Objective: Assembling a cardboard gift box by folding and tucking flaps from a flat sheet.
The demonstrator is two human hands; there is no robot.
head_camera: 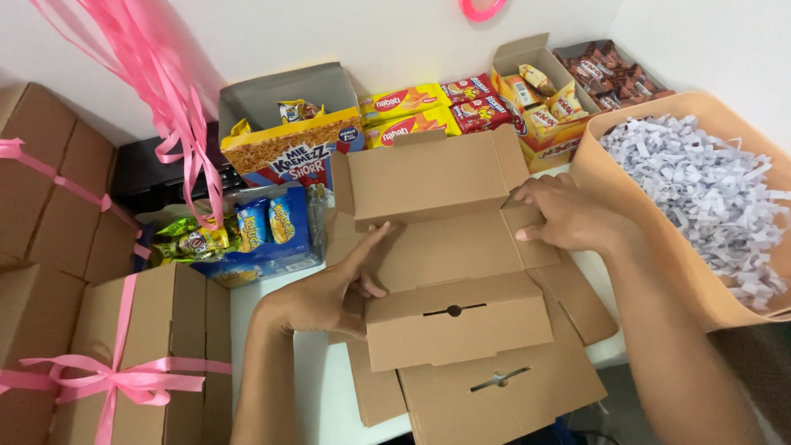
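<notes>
A brown cardboard box point(449, 247), partly folded, lies on the white table point(264, 305) in front of me, its back panel standing up. My left hand point(329, 288) presses flat against the box's left side flap, fingers stretched out. My right hand point(564, 216) grips the right side flap near the back corner, fingers curled over its edge. A second flat cardboard blank point(503, 391) with a slot cut in it lies under the box, toward the table's front edge.
An orange tub point(597, 152) of shredded white paper point(709, 189) stands at right. Snack packs and open cartons point(461, 107) line the back wall. Closed brown boxes tied with pink ribbon point(124, 363) are stacked at left. Pink ribbon strands point(177, 107) hang at upper left.
</notes>
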